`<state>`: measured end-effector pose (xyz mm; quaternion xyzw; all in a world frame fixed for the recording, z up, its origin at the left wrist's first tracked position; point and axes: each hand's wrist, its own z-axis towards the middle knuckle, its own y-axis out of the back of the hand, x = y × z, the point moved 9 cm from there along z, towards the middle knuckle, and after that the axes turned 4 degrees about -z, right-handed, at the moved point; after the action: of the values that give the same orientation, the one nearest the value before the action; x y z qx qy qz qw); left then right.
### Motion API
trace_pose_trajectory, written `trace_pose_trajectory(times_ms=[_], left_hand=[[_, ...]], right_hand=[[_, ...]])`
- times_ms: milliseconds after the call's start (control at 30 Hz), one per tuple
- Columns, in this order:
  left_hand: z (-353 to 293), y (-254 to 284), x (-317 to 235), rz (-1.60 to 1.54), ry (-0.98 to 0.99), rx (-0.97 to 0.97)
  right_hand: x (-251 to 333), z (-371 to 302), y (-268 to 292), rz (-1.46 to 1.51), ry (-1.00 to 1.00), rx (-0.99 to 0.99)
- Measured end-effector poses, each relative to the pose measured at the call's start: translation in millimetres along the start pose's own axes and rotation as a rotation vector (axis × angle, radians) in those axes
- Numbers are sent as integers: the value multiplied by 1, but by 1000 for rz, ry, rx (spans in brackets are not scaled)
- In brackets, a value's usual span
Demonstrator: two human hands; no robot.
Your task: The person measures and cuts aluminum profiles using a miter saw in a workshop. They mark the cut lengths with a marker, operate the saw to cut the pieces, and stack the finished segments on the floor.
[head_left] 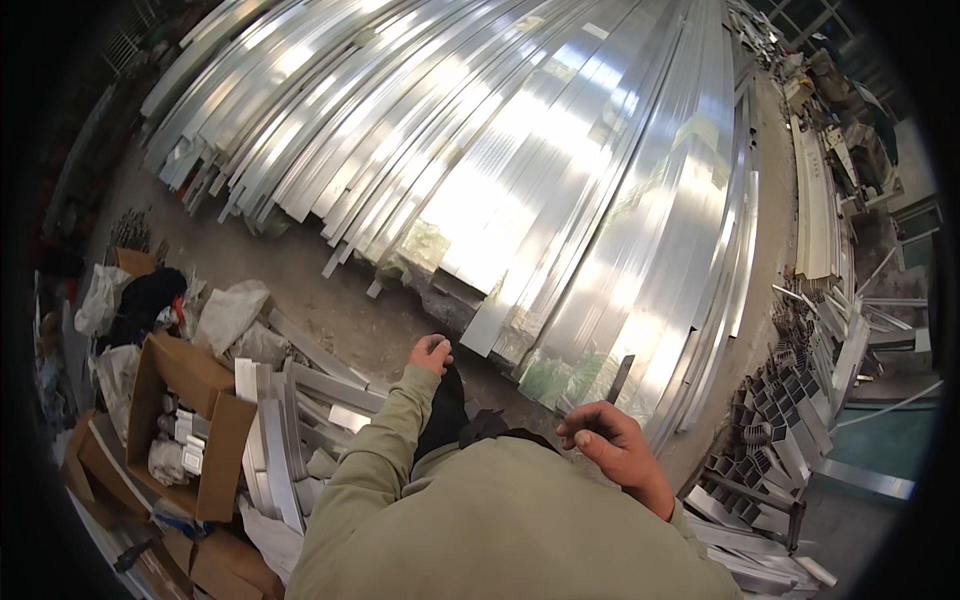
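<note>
A wide stack of long, shiny silver metal profiles (520,190) fills the view ahead, their near ends uneven. My left hand (432,354) hangs in front of the stack's near ends, fingers curled in and no object showing in them. Closer to the stack's right part is my right hand (618,448), its fingers loosely bent and the thumb apart from them. Just beyond those fingers a dark narrow strip (622,378) stands out against the profiles; whether it touches the hand I cannot tell. Clear plastic wrap (560,378) covers some profile ends.
To the left sit an open cardboard box (222,455) with wrapped parts, plastic bags (232,315) and white profile offcuts (268,440). Along the right lie many short cut profiles (775,415) and long cream-coloured lengths (815,210). Bare floor (310,265) shows before the stack.
</note>
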<state>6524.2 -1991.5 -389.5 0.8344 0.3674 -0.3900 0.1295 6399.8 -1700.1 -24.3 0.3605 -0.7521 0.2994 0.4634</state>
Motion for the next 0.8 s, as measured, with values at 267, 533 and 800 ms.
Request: trace_pose_trajectory(times_ms=[267, 533, 800], left_hand=[[178, -102, -15, -325, 429, 63], [201, -128, -1, -569, 552, 157], [203, -138, 4, -676, 482, 102]], right_hand=[[34, 72, -18, -49, -294, -328], [27, 73, -25, -258, -388, -487], [23, 22, -23, -278, -368, -555]])
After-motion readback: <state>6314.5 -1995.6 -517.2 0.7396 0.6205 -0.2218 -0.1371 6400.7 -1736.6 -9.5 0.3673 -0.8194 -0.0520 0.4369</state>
